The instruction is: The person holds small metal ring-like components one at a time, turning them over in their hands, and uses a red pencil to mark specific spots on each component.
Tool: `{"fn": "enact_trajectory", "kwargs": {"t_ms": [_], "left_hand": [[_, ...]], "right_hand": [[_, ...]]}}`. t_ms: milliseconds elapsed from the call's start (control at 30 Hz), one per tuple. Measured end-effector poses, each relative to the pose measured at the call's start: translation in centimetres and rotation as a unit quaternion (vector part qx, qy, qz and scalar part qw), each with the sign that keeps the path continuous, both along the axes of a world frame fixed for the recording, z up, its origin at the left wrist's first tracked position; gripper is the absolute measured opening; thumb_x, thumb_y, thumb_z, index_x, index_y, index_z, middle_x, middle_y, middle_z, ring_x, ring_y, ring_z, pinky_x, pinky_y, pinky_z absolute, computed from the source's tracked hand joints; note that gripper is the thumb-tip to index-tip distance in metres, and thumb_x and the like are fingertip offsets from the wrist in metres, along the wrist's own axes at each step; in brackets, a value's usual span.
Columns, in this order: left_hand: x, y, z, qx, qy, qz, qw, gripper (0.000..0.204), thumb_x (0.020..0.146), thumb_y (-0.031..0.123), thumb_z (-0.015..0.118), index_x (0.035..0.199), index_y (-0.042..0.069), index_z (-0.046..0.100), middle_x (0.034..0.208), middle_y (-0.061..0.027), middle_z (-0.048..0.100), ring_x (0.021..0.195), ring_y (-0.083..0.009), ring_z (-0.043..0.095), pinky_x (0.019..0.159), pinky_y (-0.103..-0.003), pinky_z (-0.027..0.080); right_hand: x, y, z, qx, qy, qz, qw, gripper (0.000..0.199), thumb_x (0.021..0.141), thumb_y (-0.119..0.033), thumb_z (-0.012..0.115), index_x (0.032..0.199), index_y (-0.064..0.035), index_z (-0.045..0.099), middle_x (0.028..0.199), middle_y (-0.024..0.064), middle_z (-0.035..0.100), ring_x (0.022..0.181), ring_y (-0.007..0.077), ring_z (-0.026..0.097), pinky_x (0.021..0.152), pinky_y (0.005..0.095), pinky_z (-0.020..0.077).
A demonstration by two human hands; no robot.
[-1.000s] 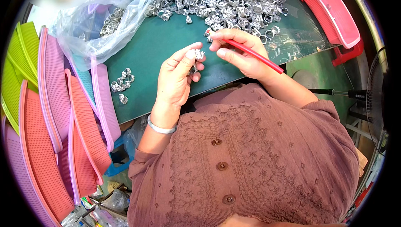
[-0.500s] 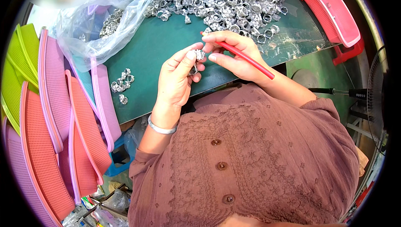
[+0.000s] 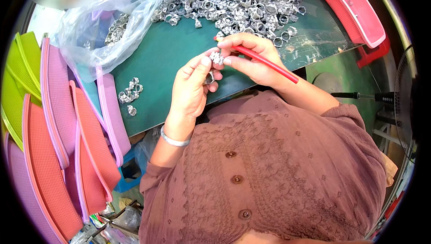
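Between its thumb and fingers my left hand (image 3: 188, 80) pinches a silver ring (image 3: 216, 58) with a knobbly, ornate top. A second silver piece (image 3: 209, 78) shows lower among the same fingers, partly hidden. My right hand (image 3: 258, 60) is closed around a slim red pencil-like stick (image 3: 269, 66), whose far tip reaches up beyond the fingertips. The right thumb and fingertips are close beside the ring; whether they touch it I cannot tell. Beyond both hands lies a big heap of silver rings (image 3: 238, 2) on the green tabletop (image 3: 157, 60).
A small cluster of rings (image 3: 130, 92) lies on the table at left. Behind it stands a clear plastic bag (image 3: 143, 24) with rings inside. Purple, coral and green perforated baskets (image 3: 51, 163) crowd the left side. A pink basket (image 3: 350, 13) sits far right, near a fan (image 3: 404, 105).
The ring's ornate top has turned slightly in my left fingers and shows more fully. Both hands stay nearly in place, the red stick still in the right one.
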State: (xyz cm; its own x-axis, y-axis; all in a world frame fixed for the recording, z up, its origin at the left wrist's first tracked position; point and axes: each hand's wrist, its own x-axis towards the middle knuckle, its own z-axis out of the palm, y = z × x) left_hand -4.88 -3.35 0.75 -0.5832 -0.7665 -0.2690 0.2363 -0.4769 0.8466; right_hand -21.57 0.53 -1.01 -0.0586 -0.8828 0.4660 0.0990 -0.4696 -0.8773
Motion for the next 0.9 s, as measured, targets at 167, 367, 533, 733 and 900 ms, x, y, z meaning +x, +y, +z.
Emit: {"fn": "enact_trajectory", "kwargs": {"t_ms": [167,367,533,733,900], "left_hand": [[0.9,-0.5,0.0,-0.012,-0.038,0.016,0.999,0.029,0.089,0.023,0.048,0.106,0.001,0.055,0.082,-0.0046,0.059,0.067,-0.0099,0.054,0.050,-0.019,0.040],[1.2,-1.5,-0.4,-0.035,-0.074,0.023,0.996,0.021,0.087,0.017,0.051,0.100,0.001,0.058,0.080,-0.0042,0.059,0.066,-0.0086,0.053,0.049,-0.019,0.040],[1.1,-2.6,-0.1,-0.017,-0.068,0.031,0.997,0.023,0.087,0.017,0.050,0.102,0.001,0.056,0.084,-0.0056,0.059,0.069,-0.0107,0.055,0.052,-0.020,0.042],[3.5,-7.8,1.7,-0.142,-0.043,0.077,0.986,0.024,0.086,0.009,0.047,0.106,0.000,0.054,0.096,-0.0091,0.058,0.085,-0.0142,0.056,0.065,-0.022,0.046],[8.0,-16.9,4.3,-0.358,-0.194,0.271,0.872,0.021,0.083,0.006,0.048,0.102,0.000,0.057,0.095,-0.0091,0.058,0.085,-0.0165,0.055,0.072,-0.027,0.046]], "right_hand": [[-6.4,0.1,2.6,-0.031,0.078,-0.182,0.980,0.025,0.074,0.008,0.059,0.097,-0.0020,0.060,0.083,0.0015,0.058,0.078,0.0078,0.054,0.073,0.0212,0.0446],[-20.4,2.2,7.1,-0.049,0.304,-0.507,0.805,0.024,0.074,0.011,0.052,0.095,0.0010,0.056,0.084,0.0028,0.057,0.078,0.0088,0.055,0.071,0.0195,0.0440],[-25.2,2.4,7.5,-0.033,0.375,-0.552,0.744,0.022,0.077,0.004,0.056,0.098,-0.0009,0.058,0.088,0.0033,0.059,0.081,0.0091,0.055,0.073,0.0209,0.0446],[-19.7,0.8,2.7,-0.056,0.433,-0.413,0.799,0.020,0.079,-0.004,0.058,0.099,-0.0040,0.059,0.088,0.0063,0.061,0.081,0.0141,0.058,0.072,0.0251,0.0458],[-19.7,0.5,0.3,0.010,0.584,-0.383,0.716,0.025,0.075,-0.003,0.051,0.098,-0.0087,0.058,0.087,0.0109,0.059,0.086,0.0281,0.055,0.076,0.0354,0.0444]]}}
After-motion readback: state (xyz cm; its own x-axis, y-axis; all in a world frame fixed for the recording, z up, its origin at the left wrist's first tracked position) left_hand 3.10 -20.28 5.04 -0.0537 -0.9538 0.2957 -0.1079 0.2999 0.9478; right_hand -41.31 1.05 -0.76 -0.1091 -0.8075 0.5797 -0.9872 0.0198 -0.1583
